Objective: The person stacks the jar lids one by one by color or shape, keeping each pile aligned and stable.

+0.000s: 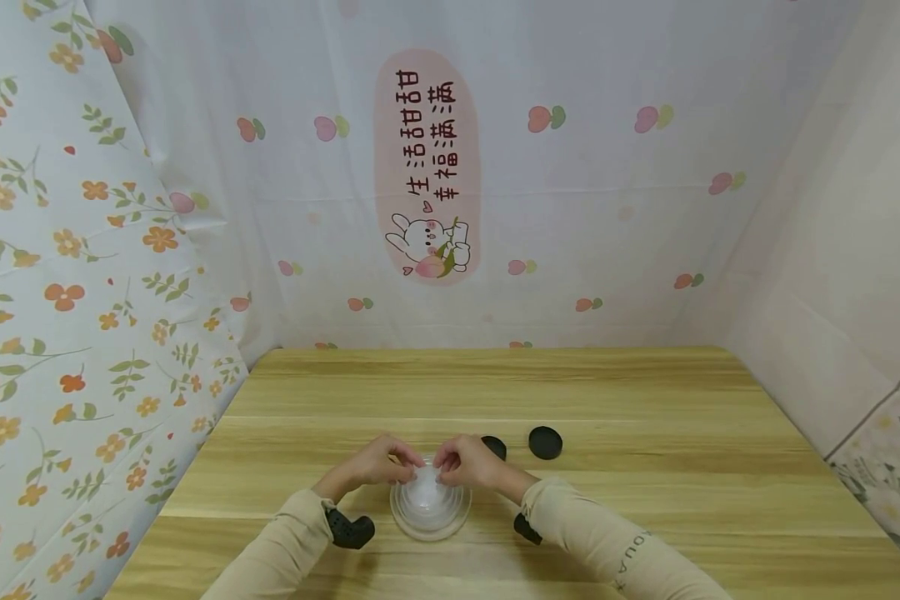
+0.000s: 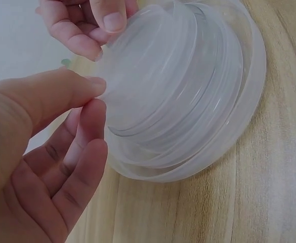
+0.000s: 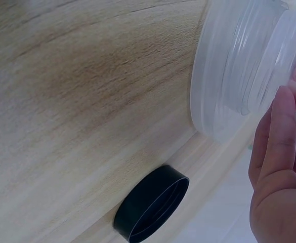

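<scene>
A stack of round, translucent lids of graded sizes lies on the wooden table, largest at the bottom and smallest on top. My left hand is at the stack's left side, and in the left wrist view its thumb and forefinger pinch the edge of the topmost clear lid. Opposite it, my right hand pinches the same lid's rim between thumb and fingers. In the right wrist view the right hand partly hides that rim. The lower lids rest on the tabletop.
Beyond my right hand, a round black lid lies on the wooden table. A second black lid is partly hidden behind that hand. Patterned cloth hangs behind the table and at its sides.
</scene>
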{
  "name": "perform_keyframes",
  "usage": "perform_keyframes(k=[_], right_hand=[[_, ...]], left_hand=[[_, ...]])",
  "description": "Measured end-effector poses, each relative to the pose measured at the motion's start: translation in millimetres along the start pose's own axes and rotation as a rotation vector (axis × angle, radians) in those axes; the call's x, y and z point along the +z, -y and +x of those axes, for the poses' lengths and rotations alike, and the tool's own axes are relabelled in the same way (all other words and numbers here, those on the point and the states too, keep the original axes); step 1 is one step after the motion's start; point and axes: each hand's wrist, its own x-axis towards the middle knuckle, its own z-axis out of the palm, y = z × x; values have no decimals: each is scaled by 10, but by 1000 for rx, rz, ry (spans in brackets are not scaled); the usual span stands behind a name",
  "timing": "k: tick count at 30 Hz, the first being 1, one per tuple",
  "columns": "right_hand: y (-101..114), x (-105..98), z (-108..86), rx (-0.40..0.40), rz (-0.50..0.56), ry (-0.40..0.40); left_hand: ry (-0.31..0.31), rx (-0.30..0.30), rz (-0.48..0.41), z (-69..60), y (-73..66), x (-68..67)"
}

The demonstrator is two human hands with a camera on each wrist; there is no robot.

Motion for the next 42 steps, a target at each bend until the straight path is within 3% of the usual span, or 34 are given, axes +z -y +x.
perform_keyframes(k=[11,18,30,34,42], right_hand=[[14,-28,-47,-20,41,-17],[-32,-152,-141,-148,81,-41],[-233,-481,-344,59,132,-96],[-313,-583,-457,66,112,-142],[-452,-777,-650,58,87,-145]], left_hand=[[-60,13,14,3,-6,-22],[-85,66,18,52,-57,-16],[-144,127,54,279,-216,132],[-161,138,39,365,-267,227],[-178,147,38,560,-432,431]])
